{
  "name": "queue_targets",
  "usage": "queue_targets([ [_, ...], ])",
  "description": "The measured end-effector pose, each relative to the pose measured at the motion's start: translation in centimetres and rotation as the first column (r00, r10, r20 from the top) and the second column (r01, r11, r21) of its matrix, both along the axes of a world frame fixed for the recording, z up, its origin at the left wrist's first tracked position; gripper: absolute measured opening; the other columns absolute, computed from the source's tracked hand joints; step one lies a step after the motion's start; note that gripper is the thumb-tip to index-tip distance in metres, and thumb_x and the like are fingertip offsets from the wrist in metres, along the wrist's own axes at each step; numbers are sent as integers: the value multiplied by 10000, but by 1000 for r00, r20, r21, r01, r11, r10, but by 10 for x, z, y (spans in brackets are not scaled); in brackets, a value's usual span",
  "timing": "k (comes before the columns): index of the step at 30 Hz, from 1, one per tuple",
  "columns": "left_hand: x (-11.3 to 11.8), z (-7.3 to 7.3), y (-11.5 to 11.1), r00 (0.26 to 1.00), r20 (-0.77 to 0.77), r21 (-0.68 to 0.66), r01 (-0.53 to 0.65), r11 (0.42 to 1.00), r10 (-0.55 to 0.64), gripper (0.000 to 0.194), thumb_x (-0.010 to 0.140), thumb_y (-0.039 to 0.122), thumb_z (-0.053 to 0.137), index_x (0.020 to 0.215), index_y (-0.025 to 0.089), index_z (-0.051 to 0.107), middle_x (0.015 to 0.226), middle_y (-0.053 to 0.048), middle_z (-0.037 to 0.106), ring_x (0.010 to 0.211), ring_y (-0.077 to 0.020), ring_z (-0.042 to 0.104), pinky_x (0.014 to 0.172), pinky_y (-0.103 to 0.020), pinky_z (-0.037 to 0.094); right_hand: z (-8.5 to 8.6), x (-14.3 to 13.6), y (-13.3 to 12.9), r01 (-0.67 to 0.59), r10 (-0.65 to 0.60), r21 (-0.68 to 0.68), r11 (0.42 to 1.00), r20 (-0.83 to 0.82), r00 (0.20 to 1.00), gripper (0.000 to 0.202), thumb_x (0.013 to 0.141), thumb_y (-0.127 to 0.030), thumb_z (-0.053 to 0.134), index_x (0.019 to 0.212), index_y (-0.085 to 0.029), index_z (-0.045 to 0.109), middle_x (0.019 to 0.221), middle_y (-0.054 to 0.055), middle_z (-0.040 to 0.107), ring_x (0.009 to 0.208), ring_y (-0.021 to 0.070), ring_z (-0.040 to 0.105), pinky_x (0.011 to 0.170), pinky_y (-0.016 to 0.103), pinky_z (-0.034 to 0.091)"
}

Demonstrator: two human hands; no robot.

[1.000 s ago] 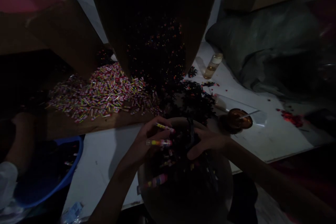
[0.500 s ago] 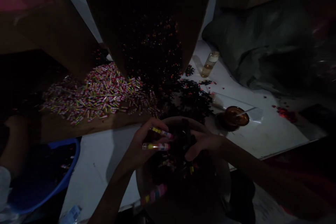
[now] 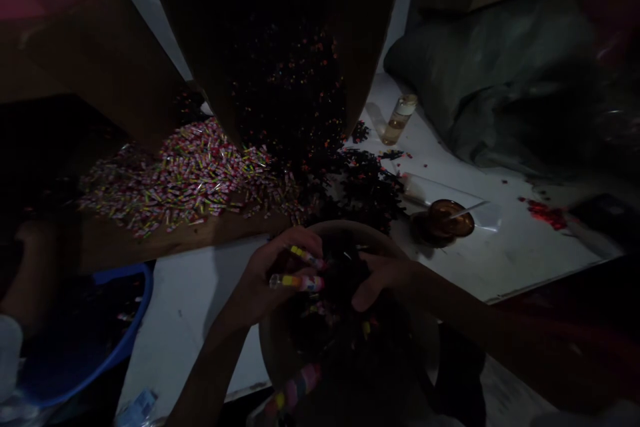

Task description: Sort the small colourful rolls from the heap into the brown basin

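Observation:
My left hand (image 3: 273,267) is closed around small clear-ended tubes with pink and yellow wraps; an upper tube (image 3: 307,257) and a lower tube (image 3: 297,282) stick out between its fingers. My right hand (image 3: 383,278) faces it, thumb bent over the dark pieces; what its fingers pinch is lost in shadow. Both are over a round basin (image 3: 266,347) holding dark pieces and a few coloured tubes. A larger-looking, blurred pink and yellow tube (image 3: 300,383) appears close to the camera at the basin's near side.
A heap of coloured tubes (image 3: 195,170) lies on cardboard at left. Behind the basin, a dark box (image 3: 175,20) spills black pieces (image 3: 370,190). A glass vial (image 3: 399,121) and a brown cup (image 3: 450,221) stand right. Another person's arm (image 3: 30,273) is by a blue basin (image 3: 145,293).
My left hand and its tubes have shifted very slightly, and the lower tube has turned a little. My right hand stays nearly in place. The blurred near tube sits slightly lower.

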State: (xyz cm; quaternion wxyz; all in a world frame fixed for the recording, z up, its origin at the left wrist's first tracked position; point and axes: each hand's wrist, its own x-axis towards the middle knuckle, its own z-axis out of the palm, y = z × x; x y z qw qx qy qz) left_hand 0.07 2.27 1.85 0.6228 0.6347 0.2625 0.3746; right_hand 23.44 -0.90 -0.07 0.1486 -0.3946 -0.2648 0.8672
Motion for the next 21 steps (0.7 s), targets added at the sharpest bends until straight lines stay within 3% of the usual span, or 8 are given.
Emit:
queue_targets([
  [5,4,1,-4,997,-18,-29,-79,996,79,284,775,398,822,952,209,706,972,-53,641,881,-195,586,751,-245,456,11,-6,3,21,-20,54,998,-12,1000,642,436,-190,933,1035,-235,706,935,-31,721,940,209,647,932,374,495],
  [10,7,9,-6,980,-95,-25,-179,984,176,198,782,349,814,867,196,721,917,-56,672,851,-198,603,741,-254,456,17,-6,6,-26,21,105,994,46,999,610,444,-196,922,1013,-238,705,928,-35,706,940,209,639,971,397,472],
  [15,5,9,-3,974,-175,-68,-156,985,143,158,798,338,807,868,207,754,939,-46,711,819,-175,612,692,-232,439,13,-3,7,-100,91,118,988,76,993,573,464,-255,939,983,-230,695,890,-30,700,916,208,640,918,381,491],
  [21,4,5,-2,994,-102,-256,-66,964,41,163,794,314,814,896,196,766,1131,-104,754,1039,-270,679,853,-314,521,10,-3,3,-68,67,120,990,15,998,619,442,-245,944,1006,-228,692,933,-24,705,896,197,635,895,360,496],
])
